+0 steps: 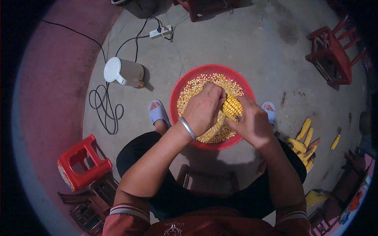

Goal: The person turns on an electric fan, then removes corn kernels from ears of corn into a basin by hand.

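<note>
A round red plastic basin stands on the floor between my feet, with a layer of loose corn kernels in it. Above the kernels, my right hand grips an ear of yellow corn between thumb and fingers. My left hand, with a metal bangle at the wrist, is closed at the ear's upper left side. Its fingertips are mostly hidden behind the hand, so whether it holds anything cannot be told.
Corn ears lie piled on the floor at the right, one apart. At the left are a white lidded container, coiled cable and a red plastic stool. A power strip and wooden chair lie further off.
</note>
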Demonstrator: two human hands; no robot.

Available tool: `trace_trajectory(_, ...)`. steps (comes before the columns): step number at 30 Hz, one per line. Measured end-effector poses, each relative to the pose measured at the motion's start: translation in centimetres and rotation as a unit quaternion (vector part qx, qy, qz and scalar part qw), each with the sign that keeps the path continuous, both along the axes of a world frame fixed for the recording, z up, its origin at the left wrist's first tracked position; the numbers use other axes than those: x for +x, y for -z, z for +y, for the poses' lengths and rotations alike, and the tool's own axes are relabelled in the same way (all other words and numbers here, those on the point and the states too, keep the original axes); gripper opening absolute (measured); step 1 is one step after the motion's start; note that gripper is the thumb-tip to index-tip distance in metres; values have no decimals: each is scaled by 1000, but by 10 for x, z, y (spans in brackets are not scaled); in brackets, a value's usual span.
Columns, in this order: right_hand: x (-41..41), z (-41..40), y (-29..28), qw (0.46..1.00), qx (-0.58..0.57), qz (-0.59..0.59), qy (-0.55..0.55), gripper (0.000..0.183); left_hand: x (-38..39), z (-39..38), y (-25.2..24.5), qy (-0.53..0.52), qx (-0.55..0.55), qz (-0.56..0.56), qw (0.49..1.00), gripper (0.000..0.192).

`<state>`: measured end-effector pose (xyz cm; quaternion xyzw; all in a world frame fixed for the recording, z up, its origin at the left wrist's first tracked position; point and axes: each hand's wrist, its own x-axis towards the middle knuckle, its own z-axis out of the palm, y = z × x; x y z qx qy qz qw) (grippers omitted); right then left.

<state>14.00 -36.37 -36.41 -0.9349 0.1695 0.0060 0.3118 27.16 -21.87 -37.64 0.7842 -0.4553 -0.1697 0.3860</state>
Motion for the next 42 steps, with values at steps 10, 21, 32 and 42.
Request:
trace_trajectory(10, 0, -6, -6, 999, -26, -18, 26, 56, -1, 5, -16, -11, -2, 29, 1000, 16)
trace_trajectory(21, 3, 0, -10, 999, -34, 2, 17, 61, 0, 12, -9, -50, 42, 137, 988, 8)
trace_trajectory(32, 6, 11, -22, 997, -62, 31, -19, 56, 13, 17, 20, -125, 15, 397, 909, 34)
trace_trajectory(42, 5, 4, -15, 999, -30, 40, 0, 56, -11, 1, -7, -143, 55, 49, 987, 20)
